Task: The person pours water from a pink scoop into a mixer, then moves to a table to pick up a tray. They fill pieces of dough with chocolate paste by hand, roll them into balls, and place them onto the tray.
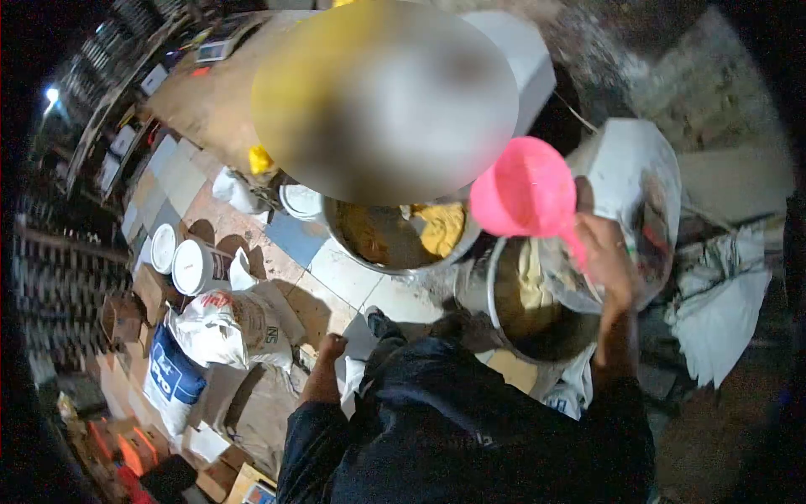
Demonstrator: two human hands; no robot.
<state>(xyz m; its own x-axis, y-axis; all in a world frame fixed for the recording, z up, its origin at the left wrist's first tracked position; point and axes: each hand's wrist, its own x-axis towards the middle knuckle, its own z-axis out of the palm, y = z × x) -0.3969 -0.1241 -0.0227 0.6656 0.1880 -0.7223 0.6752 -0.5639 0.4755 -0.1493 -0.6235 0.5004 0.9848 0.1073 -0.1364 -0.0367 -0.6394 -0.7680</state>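
Observation:
My right hand (604,250) is closed around the handle of a pink plastic dipper (527,191). The dipper is held up with its round mouth turned toward me. Beneath it stands a deep metal pot (495,307) with yellowish dough or batter inside, partly covered by clear plastic. Farther forward is a wide metal bowl (403,270) with a yellow mass (443,228) at its right side. My left hand (332,344) hangs low by my left side, its fingers curled in, near a stuffed white sack (231,328). Nothing shows in that hand.
White buckets (195,267) stand on the tiled floor to the left. A blue and white bag (172,382) leans below them. A large clear plastic bag (634,181) is at the right, with a hanging white sack (722,311) beyond. A blurred oval hides the top middle.

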